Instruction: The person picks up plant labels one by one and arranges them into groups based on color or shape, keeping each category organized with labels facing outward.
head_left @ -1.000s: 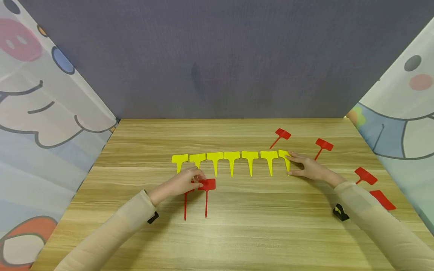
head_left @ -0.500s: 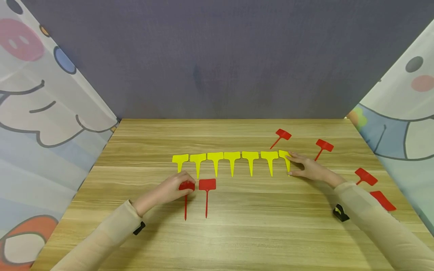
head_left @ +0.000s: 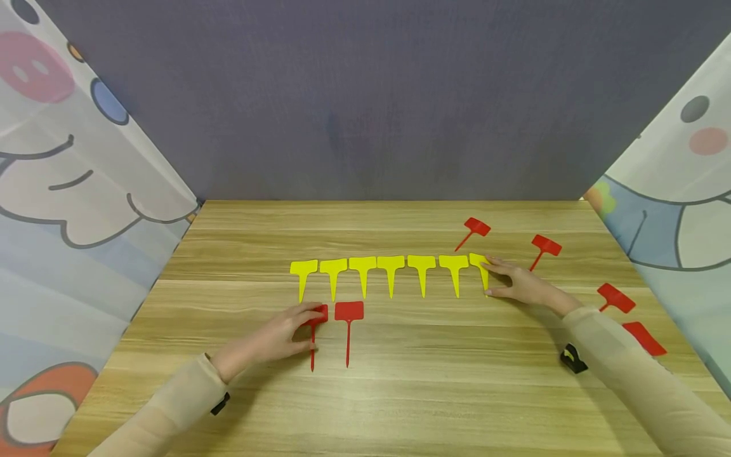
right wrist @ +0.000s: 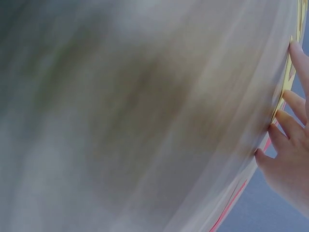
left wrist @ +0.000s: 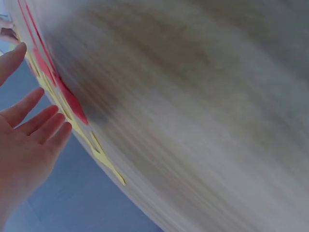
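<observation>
Counted on table (head_left: 400, 393): 7 yellow T-shaped tags (head_left: 391, 261) in one row (last at right end partly covered by hand). 6 red tags seen: 2 side by side in front of row (head_left: 349, 311), 2 behind row's right end (head_left: 476, 226), 2 near table's right edge (head_left: 615, 296). 2 hands in view, 2 beige sleeves, 1 wooden table.

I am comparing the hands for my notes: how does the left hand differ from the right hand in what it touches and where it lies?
The left hand rests on a red tag in the near row; the right hand touches the last yellow tag of the far row. The left lies nearer the person, the right farther. Both lie flat with straight fingers on the wooden table.
</observation>
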Demonstrator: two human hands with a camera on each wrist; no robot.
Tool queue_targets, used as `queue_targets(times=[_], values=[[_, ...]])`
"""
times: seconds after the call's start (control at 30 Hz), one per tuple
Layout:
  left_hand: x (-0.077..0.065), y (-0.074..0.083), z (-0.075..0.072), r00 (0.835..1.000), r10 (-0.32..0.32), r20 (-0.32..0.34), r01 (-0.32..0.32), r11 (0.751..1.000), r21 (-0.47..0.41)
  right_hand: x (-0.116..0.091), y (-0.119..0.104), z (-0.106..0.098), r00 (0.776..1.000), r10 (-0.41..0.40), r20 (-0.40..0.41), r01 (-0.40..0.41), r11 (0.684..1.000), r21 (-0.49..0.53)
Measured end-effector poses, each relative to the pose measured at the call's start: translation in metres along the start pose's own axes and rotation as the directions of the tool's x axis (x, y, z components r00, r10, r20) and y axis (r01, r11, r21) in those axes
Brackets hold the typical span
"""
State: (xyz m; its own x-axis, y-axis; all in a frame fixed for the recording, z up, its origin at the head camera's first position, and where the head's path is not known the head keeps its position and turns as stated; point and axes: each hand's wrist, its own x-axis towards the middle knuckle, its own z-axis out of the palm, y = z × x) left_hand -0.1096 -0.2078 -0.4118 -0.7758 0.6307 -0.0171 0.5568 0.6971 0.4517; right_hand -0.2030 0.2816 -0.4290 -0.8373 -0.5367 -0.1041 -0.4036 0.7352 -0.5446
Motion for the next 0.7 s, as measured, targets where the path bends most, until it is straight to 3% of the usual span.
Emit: queue_targets(times=[0.33,0.53,0.7], values=[[-0.01,-0.002,0.008,1.0,0.009,0.008,-0.01,0.994,0.107,-0.001,-0.003,-0.001,1.0,-0.021,-0.022,0.021,1.0,-0.017],[-0.012,-0.003,0.015,0.997,-0.027,0.068,0.016,0.987,0.159,-0.001,-0.003,-0.002,1.0,0.002,-0.01,-0.002,1.0,-0.025],[-0.013,-0.003,0.017,0.993,-0.046,0.111,0.03,0.989,0.144,0.0,-0.002,-0.002,1.0,0.008,-0.018,-0.009,0.999,-0.032]])
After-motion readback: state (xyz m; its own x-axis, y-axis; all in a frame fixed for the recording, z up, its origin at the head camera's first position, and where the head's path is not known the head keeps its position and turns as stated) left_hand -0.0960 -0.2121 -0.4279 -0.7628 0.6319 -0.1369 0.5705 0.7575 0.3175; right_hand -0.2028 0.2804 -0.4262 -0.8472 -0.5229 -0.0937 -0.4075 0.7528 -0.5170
